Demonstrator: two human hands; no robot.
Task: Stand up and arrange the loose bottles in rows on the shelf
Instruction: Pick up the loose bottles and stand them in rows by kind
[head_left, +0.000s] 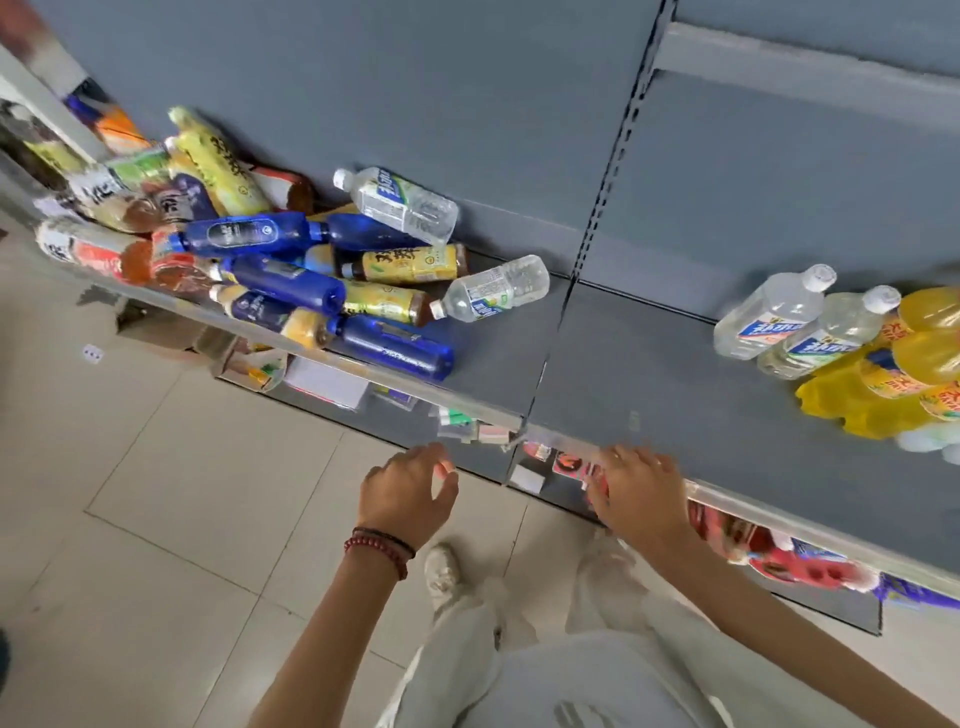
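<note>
Both hands are empty, fingers loosely spread: left hand below the shelf edge, right hand on it. The bottles lie heaped up-left, nearer the left.

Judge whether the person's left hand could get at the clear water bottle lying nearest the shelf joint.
Probably yes. The left hand hangs empty below the shelf edge, and the clear water bottle lies on top at the pile's right end, with bare shelf in front of it.
</note>
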